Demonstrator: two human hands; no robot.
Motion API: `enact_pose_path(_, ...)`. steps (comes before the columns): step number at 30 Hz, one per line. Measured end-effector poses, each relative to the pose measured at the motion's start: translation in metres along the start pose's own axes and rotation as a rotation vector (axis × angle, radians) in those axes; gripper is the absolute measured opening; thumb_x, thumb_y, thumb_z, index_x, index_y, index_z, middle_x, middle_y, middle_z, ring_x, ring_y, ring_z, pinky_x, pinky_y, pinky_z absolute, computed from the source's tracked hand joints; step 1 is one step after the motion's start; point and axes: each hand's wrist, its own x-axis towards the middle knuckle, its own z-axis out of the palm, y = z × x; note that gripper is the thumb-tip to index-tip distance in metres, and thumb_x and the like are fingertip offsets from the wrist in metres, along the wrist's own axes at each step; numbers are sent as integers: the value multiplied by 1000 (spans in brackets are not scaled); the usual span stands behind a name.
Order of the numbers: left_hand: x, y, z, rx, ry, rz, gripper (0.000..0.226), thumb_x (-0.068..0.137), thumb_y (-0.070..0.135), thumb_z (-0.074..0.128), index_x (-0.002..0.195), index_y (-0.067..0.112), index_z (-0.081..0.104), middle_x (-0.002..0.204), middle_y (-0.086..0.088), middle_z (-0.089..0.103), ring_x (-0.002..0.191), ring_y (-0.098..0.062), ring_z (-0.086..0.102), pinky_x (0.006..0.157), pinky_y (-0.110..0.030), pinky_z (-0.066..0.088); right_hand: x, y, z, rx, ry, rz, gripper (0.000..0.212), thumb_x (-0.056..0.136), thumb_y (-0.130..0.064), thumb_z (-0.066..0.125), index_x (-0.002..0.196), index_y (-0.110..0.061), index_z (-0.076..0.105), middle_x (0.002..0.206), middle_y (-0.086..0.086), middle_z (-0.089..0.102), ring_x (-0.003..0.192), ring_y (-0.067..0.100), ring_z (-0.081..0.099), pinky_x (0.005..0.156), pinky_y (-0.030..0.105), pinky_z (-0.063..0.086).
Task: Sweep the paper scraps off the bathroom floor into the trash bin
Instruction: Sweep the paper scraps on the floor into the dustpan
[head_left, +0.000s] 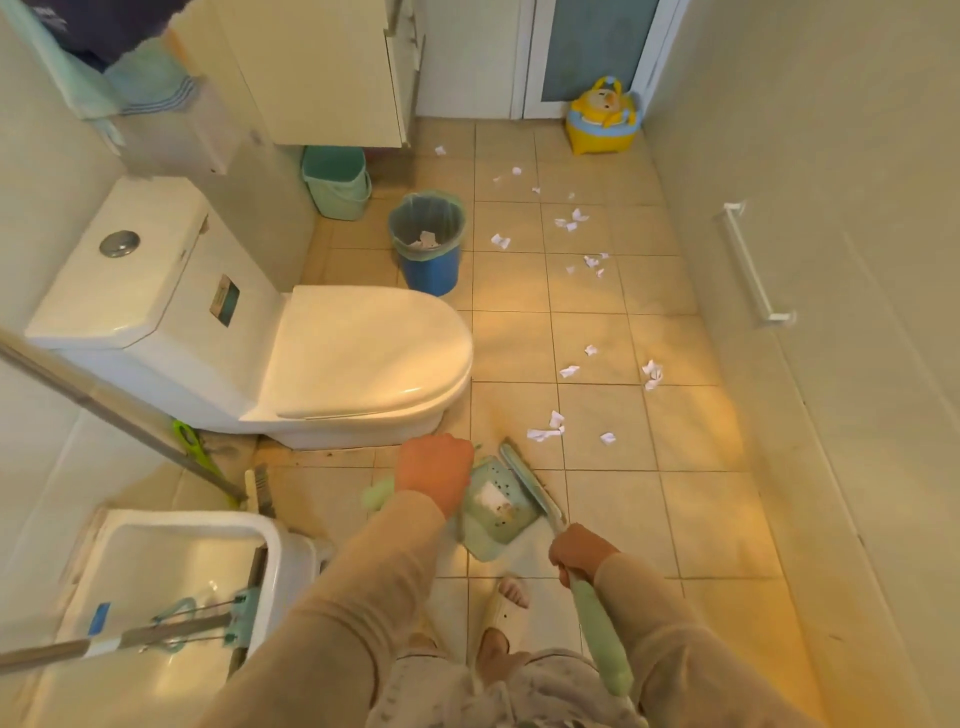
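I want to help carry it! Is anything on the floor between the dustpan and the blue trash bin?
The toilet bowl juts out beside the straight path from the dustpan to the trash bin. The tiles just right of it look clear.

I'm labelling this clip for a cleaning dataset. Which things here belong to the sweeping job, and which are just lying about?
Part of the job:
- paper scraps
- dustpan in the left hand
- broom in the right hand
- blue trash bin

Just lying about:
- toilet
- green lidded bin
- yellow potty
- mop bucket
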Motion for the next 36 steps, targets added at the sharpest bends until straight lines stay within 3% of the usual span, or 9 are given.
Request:
enact_pose_path(4,10,10,-8,69,12,38,21,93,25,55,109,17,65,105,-4,68,100,-26,66,76,-32,48,0,19,-23,148,-34,80,20,89,2,43,72,-9,40,52,7,49,43,14,46,44,24,41)
enact_pose_path(7,20,-2,-12,82,47,27,22,91,31,56,108,20,66,107,-3,69,101,-26,65,78,-32,48,-2,25,-33,118,10,64,14,87,3,41,97,-6,44,33,6,48,31,15,44,37,20,40)
enact_pose_path(10,30,-13,-14,83,62,29,28,90,41,57,109,22,65,108,-4,68,102,-27,65,78,-31,47,-3,29,-33,107,42,36,18,86,1,42,104,-1,41,45,8,51,39,17,46,38,22,40)
enact_pose_path(15,41,-15,-19,61,98,24,29,90,44,56,104,20,65,105,-3,69,99,-26,65,70,-28,42,1,14,-52,83,131,39,2,87,-2,39,86,-1,41,56,10,53,44,17,49,44,25,41)
enact_pose_path(21,52,-10,-25,55,72,15,22,92,34,56,105,19,65,102,-3,70,97,-26,66,66,-28,35,20,-3,-76,266,164,51,22,89,0,44,67,-5,40,56,12,49,47,21,46,48,26,39)
enact_pose_path(26,56,-13,-20,73,15,-3,20,93,29,54,107,20,65,105,-2,69,99,-25,66,67,-28,37,24,-5,-67,229,84,49,27,89,-5,48,65,-16,41,77,5,50,69,20,50,55,21,43)
enact_pose_path(30,55,-11,-16,100,16,15,18,94,29,54,105,19,65,102,-1,69,96,-23,66,65,-27,37,13,-7,-45,-157,49,77,19,92,-4,42,84,-8,59,132,17,56,121,27,54,92,29,44)
enact_pose_path(32,57,-9,-17,106,23,22,19,94,29,54,105,19,65,103,-1,69,97,-23,66,66,-27,38,7,-3,-42,-296,-7,90,17,91,-2,44,91,-11,58,124,15,61,119,26,56,82,28,44)
enact_pose_path(36,70,-4,-24,91,41,36,19,93,25,55,107,19,65,104,-1,68,98,-23,65,66,-28,38,-13,-1,-55,-299,-31,71,31,88,-7,50,59,-16,45,65,0,47,65,16,49,65,25,42)
